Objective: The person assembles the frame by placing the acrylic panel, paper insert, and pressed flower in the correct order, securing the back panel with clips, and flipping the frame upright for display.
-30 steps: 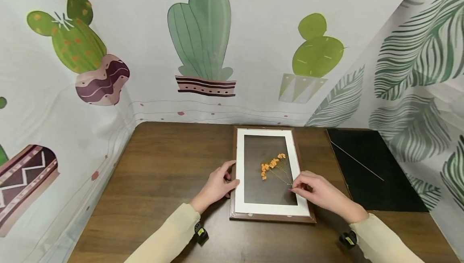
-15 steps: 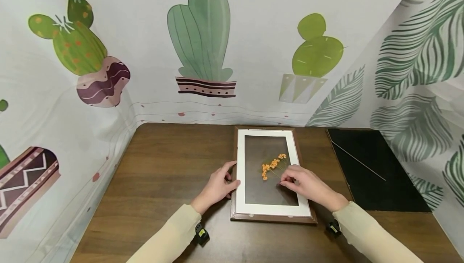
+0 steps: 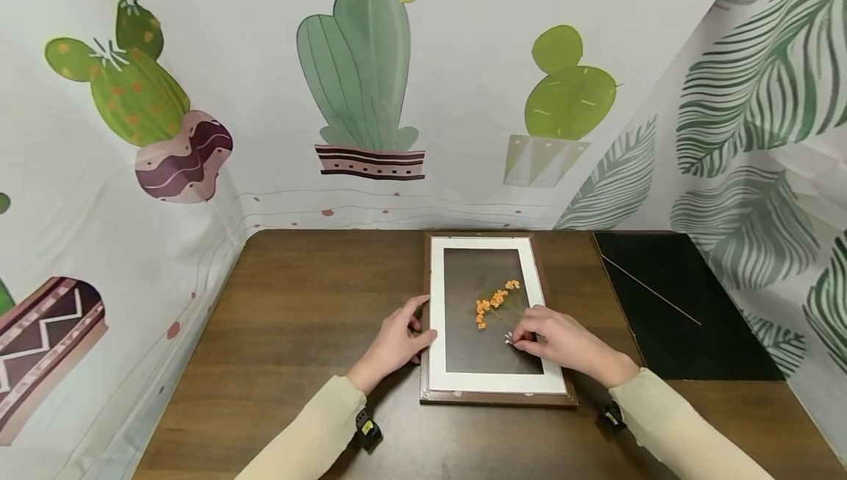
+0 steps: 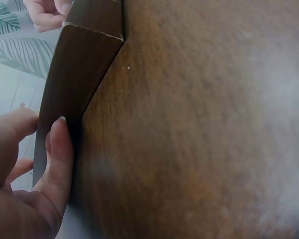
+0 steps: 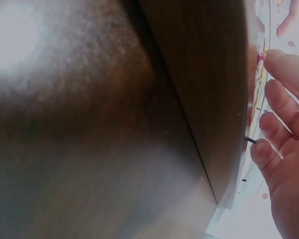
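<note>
A brown picture frame (image 3: 498, 398) with a white mat (image 3: 437, 318) round a dark window lies on the table. A spray of small orange dried flowers (image 3: 498, 298) with thin stems lies inside the window. Just below the stems, my right hand (image 3: 562, 337) pinches a tiny whitish flower (image 3: 509, 338) over the window; its stem is hidden by the fingers. A small pink spot shows at the fingertip in the right wrist view. My left hand (image 3: 395, 337) rests against the frame's left edge, with extended fingers touching its side wall (image 4: 82, 64).
A black board (image 3: 701, 274) lies on the table's right side, with a thin pale stick (image 3: 651, 289) across it. The wooden table (image 3: 317, 296) extends left of the frame. Cactus-print cloth (image 3: 463, 76) hangs behind and beside the table.
From the window's right edge, my right hand has moved left over the orange flowers' stems. The whitish flower now shows at its fingertips. My left hand stays at the frame's edge.
</note>
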Action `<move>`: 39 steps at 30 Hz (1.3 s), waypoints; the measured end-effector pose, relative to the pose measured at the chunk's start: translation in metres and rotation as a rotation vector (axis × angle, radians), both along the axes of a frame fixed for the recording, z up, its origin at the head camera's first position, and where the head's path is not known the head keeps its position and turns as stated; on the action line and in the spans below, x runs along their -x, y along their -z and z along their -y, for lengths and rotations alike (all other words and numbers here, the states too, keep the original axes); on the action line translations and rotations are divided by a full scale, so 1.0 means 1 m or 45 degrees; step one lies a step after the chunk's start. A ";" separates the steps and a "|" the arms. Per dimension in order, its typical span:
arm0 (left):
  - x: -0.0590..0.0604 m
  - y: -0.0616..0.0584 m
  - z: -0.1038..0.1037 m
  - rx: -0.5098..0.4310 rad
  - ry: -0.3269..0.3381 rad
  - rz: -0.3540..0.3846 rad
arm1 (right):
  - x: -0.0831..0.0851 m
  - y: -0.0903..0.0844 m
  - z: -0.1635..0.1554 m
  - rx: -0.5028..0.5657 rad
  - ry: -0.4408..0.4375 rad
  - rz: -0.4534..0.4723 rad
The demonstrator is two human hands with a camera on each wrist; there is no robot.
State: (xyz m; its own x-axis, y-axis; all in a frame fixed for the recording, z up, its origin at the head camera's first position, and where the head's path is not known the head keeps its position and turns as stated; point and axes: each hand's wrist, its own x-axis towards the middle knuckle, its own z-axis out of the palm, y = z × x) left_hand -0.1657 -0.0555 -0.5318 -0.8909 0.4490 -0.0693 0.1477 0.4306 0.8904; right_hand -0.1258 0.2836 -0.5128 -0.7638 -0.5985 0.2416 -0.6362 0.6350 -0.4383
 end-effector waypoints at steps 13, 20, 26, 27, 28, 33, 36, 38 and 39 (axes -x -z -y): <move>0.000 0.001 0.000 -0.012 -0.008 -0.010 | -0.001 -0.001 -0.005 -0.039 -0.026 -0.065; -0.001 0.000 0.000 -0.008 -0.001 -0.015 | -0.001 0.000 -0.005 -0.042 -0.023 -0.067; -0.002 0.000 -0.001 -0.007 0.004 -0.013 | -0.003 0.001 -0.006 -0.038 -0.016 -0.063; -0.001 0.000 -0.001 -0.005 0.003 -0.014 | -0.003 0.001 -0.006 -0.038 -0.021 -0.065; -0.001 0.000 -0.001 -0.004 0.001 -0.015 | -0.003 0.001 -0.006 -0.034 -0.028 -0.067; -0.001 0.000 -0.001 0.004 -0.010 -0.028 | -0.002 -0.001 -0.006 -0.016 -0.052 -0.089; -0.001 0.001 -0.002 0.007 -0.022 -0.033 | -0.002 -0.003 -0.005 0.002 -0.042 -0.091; -0.002 0.001 -0.002 0.008 -0.033 -0.034 | -0.003 -0.003 -0.006 0.010 -0.031 -0.095; -0.002 0.001 -0.002 0.011 -0.037 -0.035 | -0.004 -0.003 -0.007 0.010 -0.027 -0.097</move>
State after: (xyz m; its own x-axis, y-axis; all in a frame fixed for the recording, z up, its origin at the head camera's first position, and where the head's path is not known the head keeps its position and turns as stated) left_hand -0.1636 -0.0539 -0.5331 -0.9052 0.4222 -0.0485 0.1593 0.4428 0.8824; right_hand -0.1222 0.2903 -0.5100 -0.7305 -0.6120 0.3030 -0.6809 0.6181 -0.3929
